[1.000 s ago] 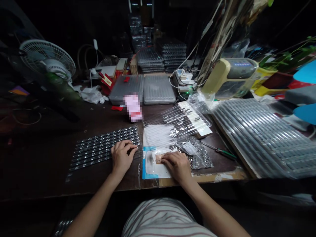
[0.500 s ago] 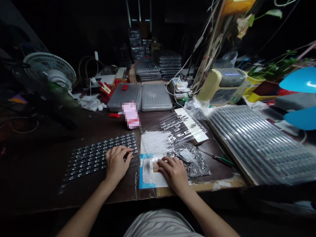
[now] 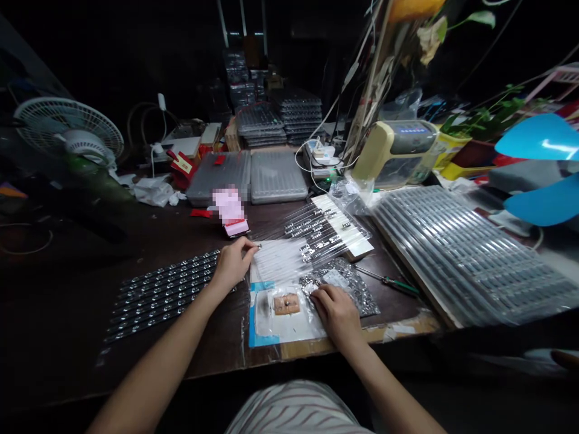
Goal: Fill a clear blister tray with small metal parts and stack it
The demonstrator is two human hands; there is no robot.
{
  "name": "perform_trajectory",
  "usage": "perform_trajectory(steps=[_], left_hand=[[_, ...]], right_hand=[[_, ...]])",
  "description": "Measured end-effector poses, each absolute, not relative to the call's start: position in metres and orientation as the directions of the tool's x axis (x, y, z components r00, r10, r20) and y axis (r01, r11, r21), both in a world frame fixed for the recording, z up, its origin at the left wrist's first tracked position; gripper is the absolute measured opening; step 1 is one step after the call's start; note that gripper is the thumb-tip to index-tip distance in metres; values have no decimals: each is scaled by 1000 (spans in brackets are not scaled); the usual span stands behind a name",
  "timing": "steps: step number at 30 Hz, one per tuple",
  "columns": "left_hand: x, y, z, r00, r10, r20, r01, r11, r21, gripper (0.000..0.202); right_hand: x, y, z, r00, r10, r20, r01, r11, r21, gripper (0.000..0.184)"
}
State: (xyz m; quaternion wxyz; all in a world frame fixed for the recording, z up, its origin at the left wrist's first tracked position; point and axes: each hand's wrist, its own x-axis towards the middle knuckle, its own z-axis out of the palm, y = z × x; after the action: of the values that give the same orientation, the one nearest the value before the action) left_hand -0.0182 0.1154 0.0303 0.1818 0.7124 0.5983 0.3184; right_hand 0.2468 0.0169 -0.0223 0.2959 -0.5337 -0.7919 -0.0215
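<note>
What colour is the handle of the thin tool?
The handle is green, seen best in the head view.

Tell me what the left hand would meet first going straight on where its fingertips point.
The left hand would probably meet the small metal piece right at its fingertips, then the clear plastic tubes; whether it already touches that piece is unclear.

The person's left hand (image 3: 233,262) and right hand (image 3: 337,313) were bare, with slim fingers. The left forearm (image 3: 167,349) and right forearm (image 3: 389,386) were bare too, smooth in outline and tapering to narrow, uncovered wrists. At the bottom centre showed a garment (image 3: 294,413) of pale, off-white to greyish cloth, crossed by thin, dull reddish stripes. The stripes curved with the rounded shape beneath. Whether it was a top or something worn lower could not be told.
</note>
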Motion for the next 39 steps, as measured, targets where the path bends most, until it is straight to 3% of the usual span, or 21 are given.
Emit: perform_trajectory(steps=[2, 5, 11, 15, 28, 35, 39], left_hand=[[-18, 86, 28, 139, 983, 122, 539, -179, 823, 25], [-8, 45, 20, 238, 971, 6, 397, -103, 912, 26], [21, 17, 3, 163, 979, 123, 540, -193, 819, 12], [32, 18, -5, 193, 952, 239, 547, -306, 779, 9], [38, 15, -10, 246, 924, 293, 647, -382, 660, 11], [39, 17, -9, 256, 922, 291, 630, -387, 673, 9], [31, 19, -11, 88, 929, 360, 540, -348, 766, 10]], right_hand=[[246, 18, -20, -247, 835, 492, 839, 438, -322, 15], [246, 18, -19, -214, 841, 496, 805, 440, -397, 13], [248, 16, -20, -158, 854, 496, 724, 442, -530, 13], [250, 16, -21, -136, 861, 490, 692, 437, -576, 12], [249, 17, -18, -160, 839, 520, 675, 477, -563, 12], [230, 17, -13, -198, 847, 493, 693, 477, -540, 12], [209, 18, -11, -244, 866, 436, 736, 458, -499, 13]])
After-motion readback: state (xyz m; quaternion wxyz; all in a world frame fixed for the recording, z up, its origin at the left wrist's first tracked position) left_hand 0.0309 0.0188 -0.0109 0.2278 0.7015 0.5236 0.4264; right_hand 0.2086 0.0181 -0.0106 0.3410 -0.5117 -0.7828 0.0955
